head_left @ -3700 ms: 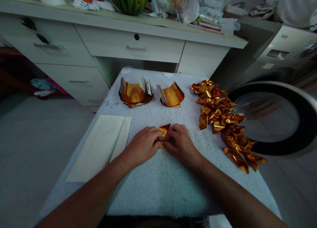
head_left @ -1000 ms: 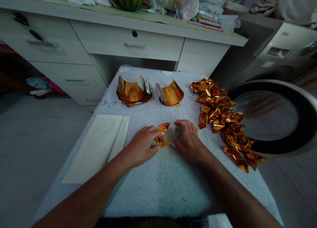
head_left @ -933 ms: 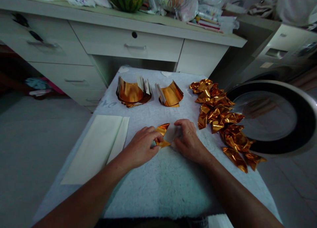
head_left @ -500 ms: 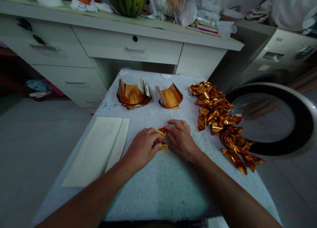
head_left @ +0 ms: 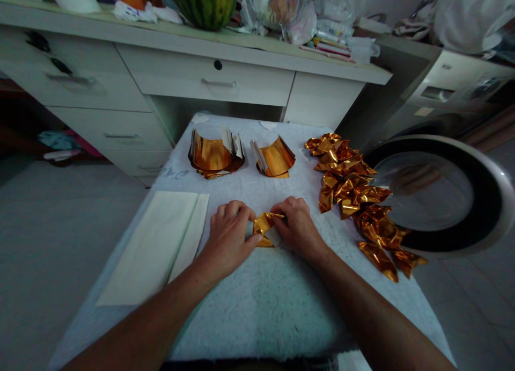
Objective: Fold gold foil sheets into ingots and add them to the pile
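Between my two hands lies a partly folded sheet of gold foil paper (head_left: 263,224) on the cloth-covered table (head_left: 281,301). My left hand (head_left: 231,234) grips its left edge with thumb and fingers. At the upper right corner, my right hand (head_left: 295,223) pinches the foil between thumb and finger. Beyond the hands stand two curled stacks of gold foil paper, a larger left stack (head_left: 211,155) and a smaller right stack (head_left: 276,159). To the right lies a heap of folded gold foil pieces (head_left: 350,183).
White paper sheets (head_left: 148,247) lie at the table's left. Behind is a white drawer cabinet (head_left: 217,84) with a watermelon (head_left: 203,3) and bags on top. A washing machine's open round door (head_left: 493,194) borders the table's right side.
My right hand has drawn its fingers in and now pinches the foil's corner. My left fingers have spread a little, and more of the gold foil shows between the hands.
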Available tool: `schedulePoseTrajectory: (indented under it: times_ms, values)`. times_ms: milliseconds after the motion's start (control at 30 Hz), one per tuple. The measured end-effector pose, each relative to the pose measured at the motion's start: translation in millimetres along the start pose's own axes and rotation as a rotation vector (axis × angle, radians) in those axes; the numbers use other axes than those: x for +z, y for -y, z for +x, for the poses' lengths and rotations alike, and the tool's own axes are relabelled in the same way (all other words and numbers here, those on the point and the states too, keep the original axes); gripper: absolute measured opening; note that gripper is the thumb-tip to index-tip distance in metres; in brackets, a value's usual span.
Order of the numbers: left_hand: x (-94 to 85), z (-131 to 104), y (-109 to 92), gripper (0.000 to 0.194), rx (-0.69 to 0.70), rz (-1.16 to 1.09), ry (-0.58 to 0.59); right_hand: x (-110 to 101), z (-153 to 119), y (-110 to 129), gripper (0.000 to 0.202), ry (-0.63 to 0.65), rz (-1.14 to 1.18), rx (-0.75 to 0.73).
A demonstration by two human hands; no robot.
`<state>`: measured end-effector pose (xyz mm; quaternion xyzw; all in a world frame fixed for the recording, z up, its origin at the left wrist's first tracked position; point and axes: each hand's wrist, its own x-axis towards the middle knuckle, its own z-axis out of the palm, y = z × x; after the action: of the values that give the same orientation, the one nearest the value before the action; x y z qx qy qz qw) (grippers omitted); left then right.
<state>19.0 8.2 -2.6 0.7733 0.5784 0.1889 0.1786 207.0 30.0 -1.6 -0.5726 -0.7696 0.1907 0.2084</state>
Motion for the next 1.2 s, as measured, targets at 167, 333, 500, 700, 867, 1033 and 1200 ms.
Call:
schedulePoseTrajectory:
  times_ms: [167,333,500,700,867,1033,1200]
  values:
    - [0.6,0.3,-1.5,0.021,0.062,-0.185,0.021,-4.8,-2.7,-2.5,0.008,-0.031,0.106,-0.045]
    - [-0.9,0.6,-3.1,0.031,0.024,-0.486,0.019,-7.7,-4.5,-8.2,0.007,-0.062,0.336,0.025]
    - [-7.2,3.7,-1.6,0.027,-0.083,-0.687,-0.129,-9.4,-7.7,-7.6,0.010,0.019,0.665,0.084]
    - [-7.8,8.7,5.5,0.010,-0.116,-0.676,-0.182,-12.4,-11.3,-2.1,0.008,0.126,0.750,0.014]
    - [-8.9,9.7,5.8,0.014,-0.116,-0.624,-0.154,-12.4,-12.7,-0.1,0.005,0.206,0.642,-0.005]
    - [-10.5,11.0,3.4,0.018,-0.002,-0.384,-0.170,-13.2,-12.9,1.3,0.005,0.209,0.458,-0.030]
    - [-4.3,12.4,6.2,0.018,0.070,-0.230,-0.079,-10.6,-12.5,4.2,0.008,0.131,0.166,-0.135]
